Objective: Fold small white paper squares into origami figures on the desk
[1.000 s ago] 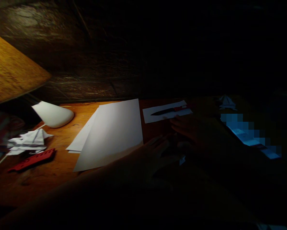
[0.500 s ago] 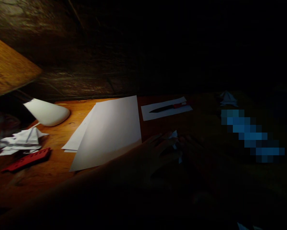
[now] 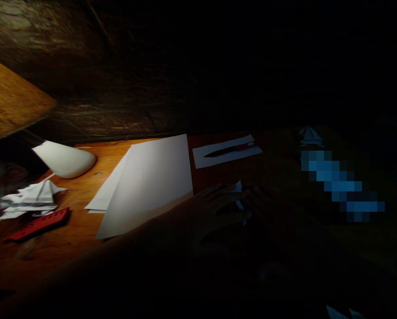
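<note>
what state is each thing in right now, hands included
Left hand, fingers spread
Right hand, too dark to tell
Small white paper piece between the hands, partly hidden
Brown-yellow lampshade, lit
Large white paper sheets, flat, overlapping
Red-handled, black-bladed knife, blade bare, lying on a white paper strip
White paper piece at left, folded and creased
Notched red strip, lying on the wooden table
</note>
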`<state>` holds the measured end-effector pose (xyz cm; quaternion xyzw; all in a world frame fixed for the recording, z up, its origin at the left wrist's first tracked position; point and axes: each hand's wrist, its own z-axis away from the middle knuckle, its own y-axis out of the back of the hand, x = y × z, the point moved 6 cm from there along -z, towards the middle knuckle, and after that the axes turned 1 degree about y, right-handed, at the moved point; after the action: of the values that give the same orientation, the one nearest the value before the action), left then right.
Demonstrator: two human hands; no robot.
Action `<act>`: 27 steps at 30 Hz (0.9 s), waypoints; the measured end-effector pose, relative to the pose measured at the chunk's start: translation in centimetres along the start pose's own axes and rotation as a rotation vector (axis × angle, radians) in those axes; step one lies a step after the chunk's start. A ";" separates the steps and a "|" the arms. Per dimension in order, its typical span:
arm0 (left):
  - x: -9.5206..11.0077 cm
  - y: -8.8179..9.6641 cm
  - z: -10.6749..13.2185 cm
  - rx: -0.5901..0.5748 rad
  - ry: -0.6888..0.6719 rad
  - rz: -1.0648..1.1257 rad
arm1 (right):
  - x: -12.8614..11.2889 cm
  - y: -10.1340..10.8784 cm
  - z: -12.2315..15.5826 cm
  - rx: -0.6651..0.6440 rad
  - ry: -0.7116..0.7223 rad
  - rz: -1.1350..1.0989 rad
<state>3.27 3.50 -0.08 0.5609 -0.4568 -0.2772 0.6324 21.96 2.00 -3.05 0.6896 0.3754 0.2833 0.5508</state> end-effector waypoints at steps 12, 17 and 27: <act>0.4 0.6 -0.2 -0.001 0.023 -0.002 | 0.5 1.0 0.1 -0.030 0.045 -0.043; 0.6 0.8 -0.1 0.053 0.021 -0.020 | 1.0 1.2 0.0 -0.010 0.064 -0.053; -0.3 0.4 -0.5 0.127 0.037 0.016 | 4.3 2.9 -2.2 -0.002 -0.002 -0.326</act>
<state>3.51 4.05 0.21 0.6011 -0.4662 -0.2323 0.6061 23.18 6.48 0.21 0.6193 0.4815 0.1897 0.5904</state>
